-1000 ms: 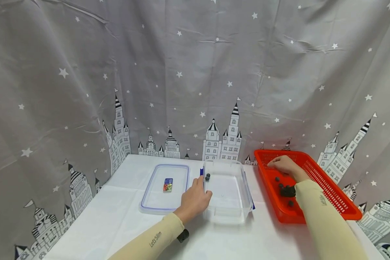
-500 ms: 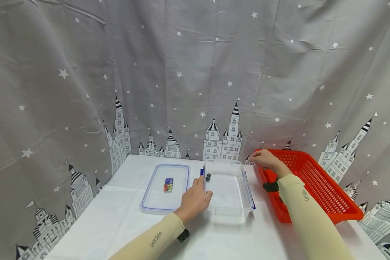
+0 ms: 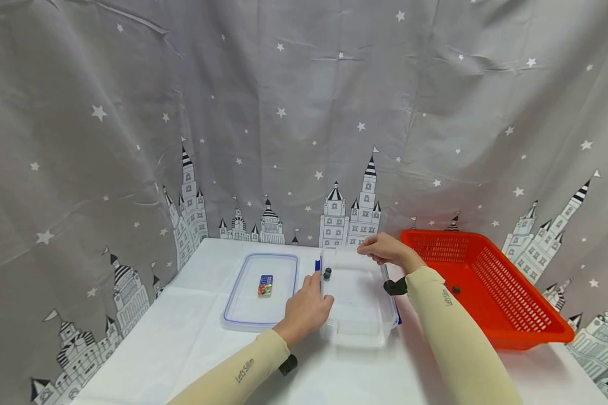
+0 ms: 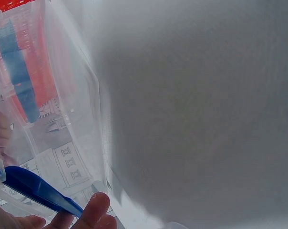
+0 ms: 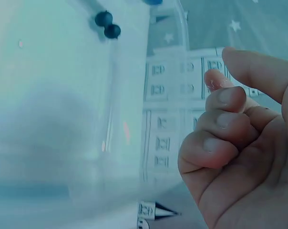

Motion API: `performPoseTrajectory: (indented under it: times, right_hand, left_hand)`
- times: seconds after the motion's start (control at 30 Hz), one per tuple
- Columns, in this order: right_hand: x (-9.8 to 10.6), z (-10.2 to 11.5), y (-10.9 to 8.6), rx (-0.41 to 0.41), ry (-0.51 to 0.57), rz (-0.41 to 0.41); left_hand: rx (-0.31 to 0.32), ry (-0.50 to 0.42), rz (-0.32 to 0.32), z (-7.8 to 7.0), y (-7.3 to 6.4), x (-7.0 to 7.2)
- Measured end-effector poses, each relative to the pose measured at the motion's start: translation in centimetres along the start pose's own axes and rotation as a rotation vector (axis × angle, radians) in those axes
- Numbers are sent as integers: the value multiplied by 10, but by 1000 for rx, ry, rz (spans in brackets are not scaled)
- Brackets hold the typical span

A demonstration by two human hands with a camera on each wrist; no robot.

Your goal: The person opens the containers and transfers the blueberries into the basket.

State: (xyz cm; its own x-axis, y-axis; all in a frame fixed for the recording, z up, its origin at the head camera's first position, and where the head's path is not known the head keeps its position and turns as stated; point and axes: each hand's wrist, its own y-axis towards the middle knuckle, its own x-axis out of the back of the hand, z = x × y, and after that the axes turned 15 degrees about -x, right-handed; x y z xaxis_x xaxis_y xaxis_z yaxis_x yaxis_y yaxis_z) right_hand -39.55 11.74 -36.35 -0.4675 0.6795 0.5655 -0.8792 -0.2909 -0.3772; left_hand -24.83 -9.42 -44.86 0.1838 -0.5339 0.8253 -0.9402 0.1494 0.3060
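A clear plastic container (image 3: 357,337) with blue latches (image 4: 34,187) stands in the middle of the table. Two small dark balls (image 5: 108,25), like blueberries, lie inside near its left wall. My left hand (image 3: 308,306) holds the container's left side, its fingers at the latch and its thumb by the rim. Above the container's far right part is my right hand (image 3: 387,249); its fingers are curled, the thumb and index tips lie close together, and I see nothing between them. In the red basket (image 3: 486,332) sits another dark ball (image 3: 456,289), partly beside my right sleeve.
Left of the container lies its clear lid (image 3: 240,324) with a blue rim. On the lid is a small blue packet (image 3: 266,286) with a colourful picture. A grey curtain (image 3: 263,84) printed with castles hangs right behind the white table (image 3: 182,337).
My right hand has moved left from inside the red basket, over its rim, to above the container. My left hand stays at the container's side. The two balls inside have not moved.
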Motion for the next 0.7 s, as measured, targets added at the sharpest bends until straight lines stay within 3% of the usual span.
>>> performPoseTrajectory:
  times: [0.37, 0.7]
  right_hand:
    - [-31, 6, 19, -14, -50, 31]
    - [-53, 2, 31, -40, -19, 32]
  left_hand:
    - [8, -8, 22, -1, 1, 1]
    - [13, -13, 27, -1, 0, 1]
